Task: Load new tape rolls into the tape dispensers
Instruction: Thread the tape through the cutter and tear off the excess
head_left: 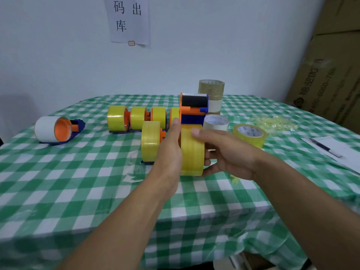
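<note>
Counter (78, 182): green-and-white checked cloth, hanging over the near edge; the far edge meets a white wall, where a paper sign (129, 20) is fixed. A broad stretch of cloth lies between the near edge and the hands. Left edge: one dispenser with a white roll (52, 129), on its side, well apart from the rest. Centre, towards the far edge: a row of loaded dispensers (136, 117), with yellow rolls set close side by side. Just in front of the row: a nearer loaded dispenser (150, 141), standing just beside the left hand. Left hand (171, 149): grip spread, fingers straight and laid flat against the left face of the held item. Yellow tape roll (191, 151): at the counter's centre, upright between both hands, directly under the orange-and-blue dispenser (193, 108); whether it sits on the hub cannot be told. Right hand (229, 154): grip closed round the roll, thumb over its top, fingers curled against its right face. Behind, near the far edge: a stack of brown and white rolls (212, 90), then a clear roll (216, 122) and a flat yellow roll (250, 134). Right side: a heap of yellowish scraps (272, 123). Right edge: a pen on paper (325, 148). Beyond it: cardboard boxes (331, 75).
</note>
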A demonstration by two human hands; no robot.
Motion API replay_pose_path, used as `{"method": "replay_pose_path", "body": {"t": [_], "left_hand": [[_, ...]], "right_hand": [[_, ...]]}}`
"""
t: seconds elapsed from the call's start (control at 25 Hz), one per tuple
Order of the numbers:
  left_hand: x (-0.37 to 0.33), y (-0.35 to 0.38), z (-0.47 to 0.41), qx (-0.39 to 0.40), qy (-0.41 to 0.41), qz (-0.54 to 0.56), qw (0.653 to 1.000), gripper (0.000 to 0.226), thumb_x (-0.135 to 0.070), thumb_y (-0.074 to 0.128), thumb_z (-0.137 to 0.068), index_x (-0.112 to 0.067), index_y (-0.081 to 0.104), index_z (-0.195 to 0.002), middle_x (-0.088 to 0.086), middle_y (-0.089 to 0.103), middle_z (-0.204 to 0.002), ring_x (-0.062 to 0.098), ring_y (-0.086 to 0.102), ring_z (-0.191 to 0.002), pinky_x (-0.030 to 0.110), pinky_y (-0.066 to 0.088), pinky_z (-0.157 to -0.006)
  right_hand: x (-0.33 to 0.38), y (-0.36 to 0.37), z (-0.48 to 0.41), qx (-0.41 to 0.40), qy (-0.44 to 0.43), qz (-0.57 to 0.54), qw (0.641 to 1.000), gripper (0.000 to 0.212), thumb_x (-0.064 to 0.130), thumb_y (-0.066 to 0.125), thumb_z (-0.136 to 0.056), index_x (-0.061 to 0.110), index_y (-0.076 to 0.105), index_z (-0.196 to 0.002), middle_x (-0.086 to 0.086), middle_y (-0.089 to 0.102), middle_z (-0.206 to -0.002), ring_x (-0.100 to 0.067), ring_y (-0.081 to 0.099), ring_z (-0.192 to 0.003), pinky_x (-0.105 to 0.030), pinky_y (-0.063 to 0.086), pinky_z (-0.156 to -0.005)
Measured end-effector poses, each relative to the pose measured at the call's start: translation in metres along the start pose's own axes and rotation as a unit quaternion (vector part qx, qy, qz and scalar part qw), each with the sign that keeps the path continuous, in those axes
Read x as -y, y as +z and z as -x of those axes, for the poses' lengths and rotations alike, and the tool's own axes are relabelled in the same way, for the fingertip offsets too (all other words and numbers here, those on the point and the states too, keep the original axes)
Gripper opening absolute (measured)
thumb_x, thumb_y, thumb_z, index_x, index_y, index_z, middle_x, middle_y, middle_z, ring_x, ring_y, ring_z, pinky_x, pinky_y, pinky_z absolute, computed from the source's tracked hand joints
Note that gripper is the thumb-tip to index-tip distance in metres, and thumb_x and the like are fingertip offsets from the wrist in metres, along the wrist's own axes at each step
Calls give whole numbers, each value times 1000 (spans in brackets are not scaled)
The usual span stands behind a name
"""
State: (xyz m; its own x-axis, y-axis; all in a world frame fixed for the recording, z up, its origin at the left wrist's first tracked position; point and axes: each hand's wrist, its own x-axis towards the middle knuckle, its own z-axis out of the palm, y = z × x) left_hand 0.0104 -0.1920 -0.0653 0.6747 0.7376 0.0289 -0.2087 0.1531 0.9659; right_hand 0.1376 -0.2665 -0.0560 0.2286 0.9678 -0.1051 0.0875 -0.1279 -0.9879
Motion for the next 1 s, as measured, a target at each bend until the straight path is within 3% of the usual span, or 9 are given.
{"method": "replay_pose_path", "body": {"t": [0.12,0.24,0.32,0.44,0.56,0.68,0.8,0.92,1.0], "left_hand": [[1,-1,-4,-22,1,18,1000,55,-59,35,-102,-23,77,-106,6,78,-102,28,71,-101,51,51,-97],[1,-1,-5,-32,5,16,999,52,-54,37,-103,-29,80,-91,3,78,-97,24,72,-99,52,48,-103],[-1,0,-3,-12,-4,5,1000,58,-55,35,-103,-26,81,-82,7,78,-88,25,74,-86,49,54,-93],[0,-1,-1,-8,-5,-11,1000,66,-58,34,-102,-18,80,-80,14,74,-73,28,71,-67,44,58,-77],[1,-2,-2,-4,-3,-13,1000,65,-61,33,-101,-16,78,-91,16,74,-75,28,71,-68,42,59,-72],[4,-3,-7,-11,-8,-3,1000,67,-74,38,-93,-22,73,-114,13,74,-111,29,70,-104,51,52,-97],[5,-2,-8,-14,-5,22,1000,61,-73,39,-91,-30,71,-119,1,74,-118,26,65,-118,54,43,-107],[5,-4,-9,-6,-4,-4,1000,68,-76,38,-91,-25,72,-118,6,75,-111,25,68,-109,53,43,-106],[4,-5,-6,3,-5,-24,1000,71,-74,34,-94,-18,73,-115,11,77,-91,28,72,-92,55,45,-103]], "right_hand": [[-4,-2,2,-15,-98,45,994,63,24,86,-76,24,56,-131,5,69,-116,-9,69,-98,-33,58,-90],[-8,-3,3,-34,-125,74,989,65,21,89,-66,42,55,-118,27,65,-116,12,62,-104,-18,55,-84],[-6,-2,2,-26,-99,-6,995,40,36,83,-78,26,60,-109,11,67,-95,-9,66,-84,-28,56,-80],[1,1,2,-37,-11,-34,999,60,66,63,-83,8,62,-100,-9,52,-78,-24,54,-73,-44,59,-77],[1,2,2,-35,0,-26,999,63,61,63,-87,1,63,-106,-6,50,-72,-24,53,-72,-53,60,-84],[0,4,4,-42,-60,-30,997,55,35,78,-81,4,58,-122,-1,63,-83,-21,64,-74,-47,58,-86],[-2,7,6,-80,-122,-10,989,56,14,82,-72,31,56,-119,18,72,-103,-7,73,-93,-34,61,-79],[-1,7,7,-50,-106,-52,992,37,33,76,-78,15,56,-104,8,68,-79,-14,66,-73,-33,56,-73],[3,7,6,-29,-54,-59,996,45,54,67,-86,13,53,-98,-1,51,-67,-17,51,-62,-38,53,-73]]}}
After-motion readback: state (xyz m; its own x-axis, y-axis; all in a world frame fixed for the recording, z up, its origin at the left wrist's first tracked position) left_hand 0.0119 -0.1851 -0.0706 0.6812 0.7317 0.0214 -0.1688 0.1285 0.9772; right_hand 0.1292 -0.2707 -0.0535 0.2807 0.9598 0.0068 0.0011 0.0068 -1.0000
